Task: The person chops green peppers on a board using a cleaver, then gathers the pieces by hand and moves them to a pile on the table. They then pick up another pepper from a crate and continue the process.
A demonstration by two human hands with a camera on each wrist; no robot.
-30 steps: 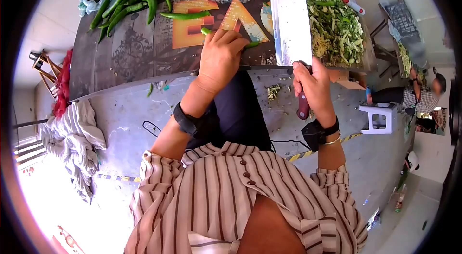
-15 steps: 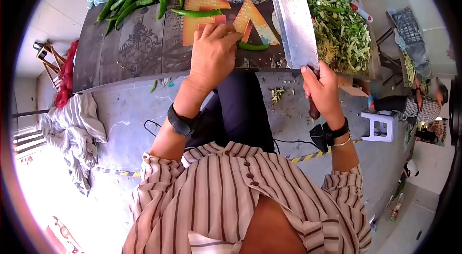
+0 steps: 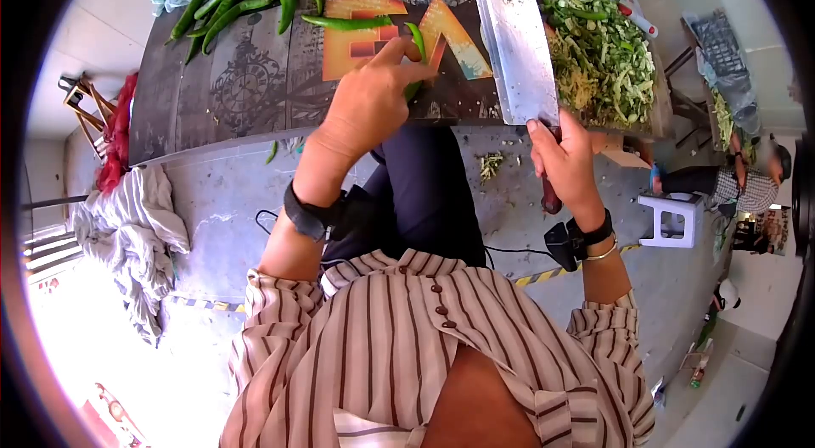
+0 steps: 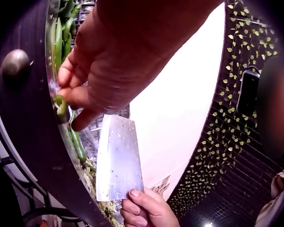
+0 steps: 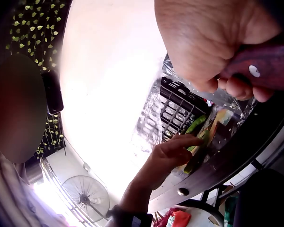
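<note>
Green pepper (image 3: pixel 417 34) at the left hand (image 3: pixel 369 92), steel cleaver (image 3: pixel 519 49) in the right

The left hand seems to pinch the pepper near the front edge of the worktop (image 3: pixel 195 113); whether the pepper touches the surface, I cannot tell. The right hand (image 3: pixel 567 155) grips the cleaver's handle, with the blade apart from the pepper. For good cutting, in my judgement, the pepper should lie flat and steady, and the left fingertips should be tucked well behind the cutting line.
</note>
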